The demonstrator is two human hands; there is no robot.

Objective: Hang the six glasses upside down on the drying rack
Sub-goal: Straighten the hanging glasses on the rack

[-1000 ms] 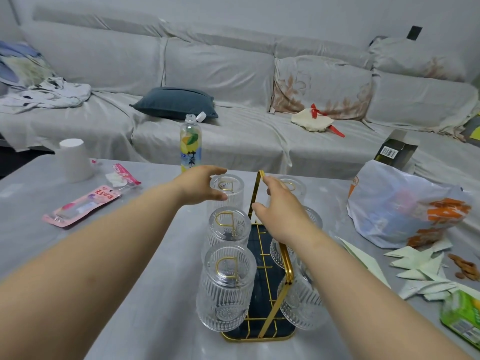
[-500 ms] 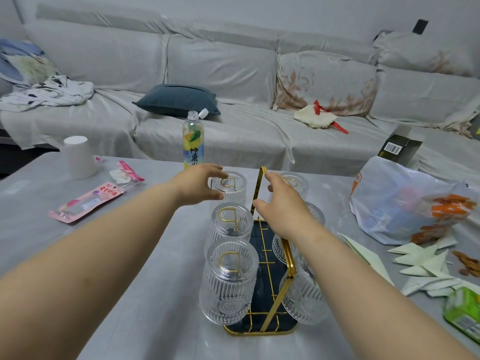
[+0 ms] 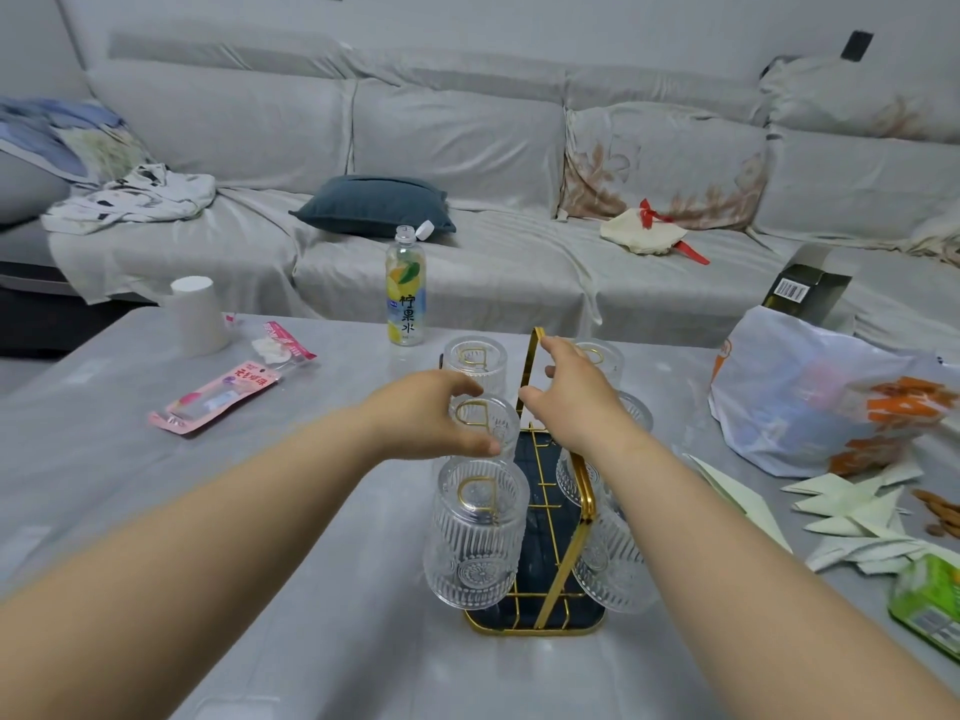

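A gold wire drying rack (image 3: 545, 623) with a dark tray stands on the grey table. Ribbed clear glasses hang upside down on it, three on each side. In the left row are a far glass (image 3: 475, 358), a middle glass (image 3: 493, 420) and a near glass (image 3: 475, 537). On the right, a far glass (image 3: 605, 358) and a near glass (image 3: 615, 571) show, while my forearm mostly hides the middle one (image 3: 638, 414). My left hand (image 3: 426, 415) curls around the middle left glass. My right hand (image 3: 576, 400) pinches the rack's upright gold handle (image 3: 531, 358).
Beyond the rack stands a lemon drink bottle (image 3: 406, 293). A white paper cup (image 3: 197, 317) and pink packets (image 3: 215, 397) lie at the left. A plastic bag (image 3: 810, 397), folded paper pieces (image 3: 857, 517) and a green pack (image 3: 930, 600) crowd the right. A sofa runs behind the table.
My left hand has drawn back from the far left glass to the middle left glass. My right hand has stayed at the handle. The camera has tilted slightly.
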